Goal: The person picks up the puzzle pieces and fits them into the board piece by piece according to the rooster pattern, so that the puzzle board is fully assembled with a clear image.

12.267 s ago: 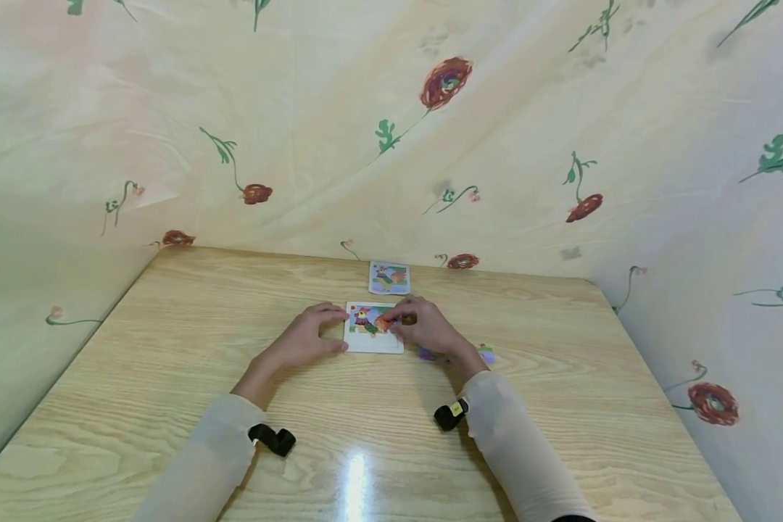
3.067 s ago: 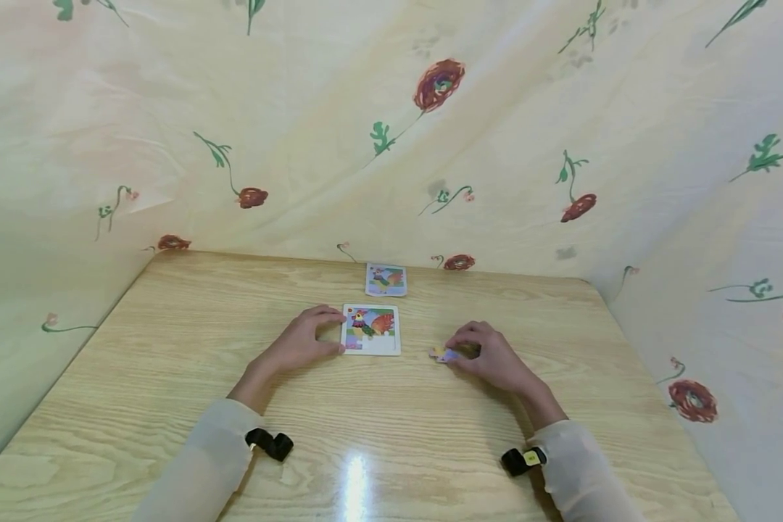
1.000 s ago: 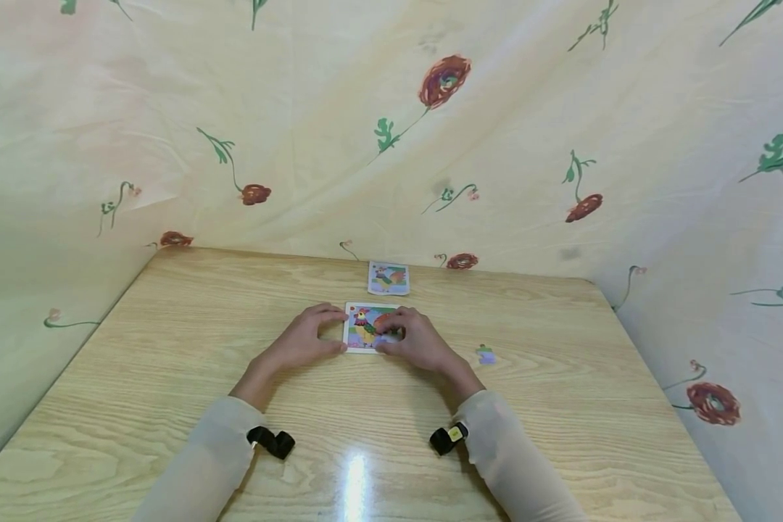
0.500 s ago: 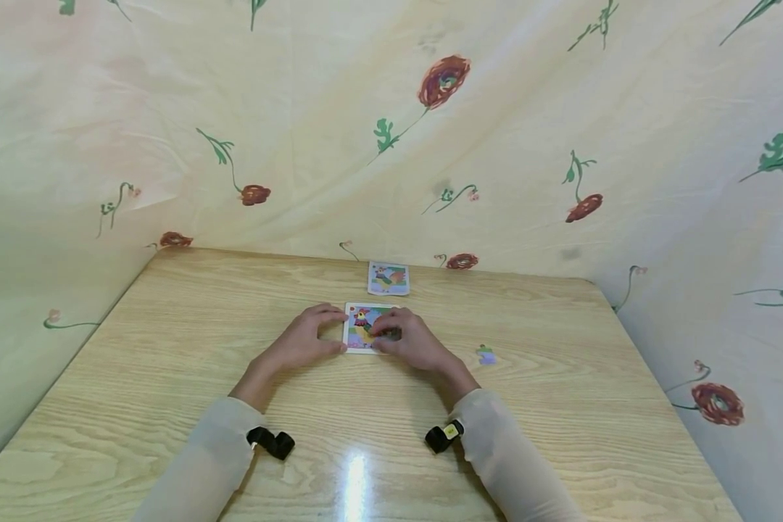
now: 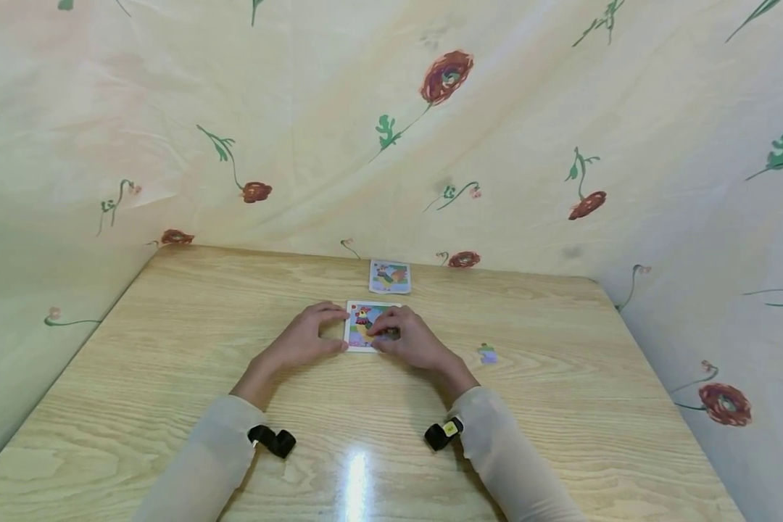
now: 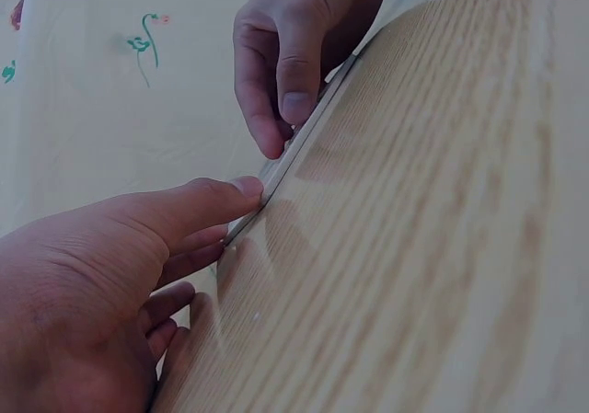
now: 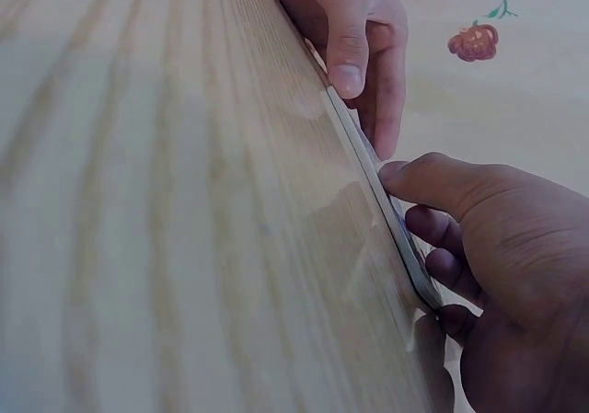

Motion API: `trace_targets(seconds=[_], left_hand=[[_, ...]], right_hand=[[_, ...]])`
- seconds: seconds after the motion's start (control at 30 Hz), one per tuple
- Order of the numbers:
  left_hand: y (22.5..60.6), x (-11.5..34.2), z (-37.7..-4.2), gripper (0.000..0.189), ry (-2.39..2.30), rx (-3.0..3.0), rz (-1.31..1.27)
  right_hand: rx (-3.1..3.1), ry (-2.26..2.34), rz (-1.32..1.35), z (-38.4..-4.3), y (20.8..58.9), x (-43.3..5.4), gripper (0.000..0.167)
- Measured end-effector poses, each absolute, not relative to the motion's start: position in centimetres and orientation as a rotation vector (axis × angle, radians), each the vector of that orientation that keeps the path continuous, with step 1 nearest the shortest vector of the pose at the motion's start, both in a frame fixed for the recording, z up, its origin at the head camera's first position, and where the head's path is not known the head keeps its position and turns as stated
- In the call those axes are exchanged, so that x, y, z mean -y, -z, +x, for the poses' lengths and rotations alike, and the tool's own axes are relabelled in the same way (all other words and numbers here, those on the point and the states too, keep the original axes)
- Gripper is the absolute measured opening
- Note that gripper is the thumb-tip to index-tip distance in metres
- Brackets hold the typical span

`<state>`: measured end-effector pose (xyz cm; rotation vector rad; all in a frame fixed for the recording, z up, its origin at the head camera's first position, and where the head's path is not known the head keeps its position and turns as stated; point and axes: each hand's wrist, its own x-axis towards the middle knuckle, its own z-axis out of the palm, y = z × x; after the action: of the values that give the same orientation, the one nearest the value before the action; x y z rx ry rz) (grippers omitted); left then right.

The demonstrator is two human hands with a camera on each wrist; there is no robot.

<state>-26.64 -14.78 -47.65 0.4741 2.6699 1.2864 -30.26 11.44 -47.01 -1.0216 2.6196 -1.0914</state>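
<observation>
The jigsaw puzzle board (image 5: pixel 355 346), showing a rooster in a white frame, lies flat on the table. My left hand (image 5: pixel 300 339) holds its left side, thumb at the near corner and fingers at the far one. Over the board's right part, my right hand (image 5: pixel 417 341) has thumb and fingertips together at the lower middle, pinching a puzzle piece there; the fingers mostly hide it. In the right wrist view the right thumb (image 7: pixel 428 178) touches the board's edge. A loose green-and-lilac puzzle piece (image 5: pixel 488 354) lies right of the right hand.
Behind the board lies a picture card (image 5: pixel 389 278) with the same rooster. The wooden table (image 5: pixel 300 449) meets a flowered cloth (image 5: pixel 313 145) at the back and sides. Black wrist cameras sit on both sleeves.
Since 3.1 seconds ago, the right hand has moved left from the loose pieces to the board, bringing one piece. The lower middle now shows more picture. Lately its fingertips shift slightly left.
</observation>
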Motion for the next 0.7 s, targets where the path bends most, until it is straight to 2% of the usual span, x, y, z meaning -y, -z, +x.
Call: trace_targets(seconds=[0.33, 0.5, 0.7], left_hand=[[47.8, 14.4, -26.4, 0.059, -1.324, -2.644, 0.455], [47.8, 14.4, -26.4, 0.060, -1.326, -2.644, 0.445], [47.8, 14.6, -26.5, 0.060, -1.327, -2.656, 0.457]], right_hand=[[-2.575, 1.148, -0.985, -30.2, 46.8, -12.5, 0.014], [-2.586, 1.219, -0.912, -29.9, 46.3, -14.8, 0.018], [-2.676, 1.203, -0.884, -29.1, 45.6, -18.4, 0.014]])
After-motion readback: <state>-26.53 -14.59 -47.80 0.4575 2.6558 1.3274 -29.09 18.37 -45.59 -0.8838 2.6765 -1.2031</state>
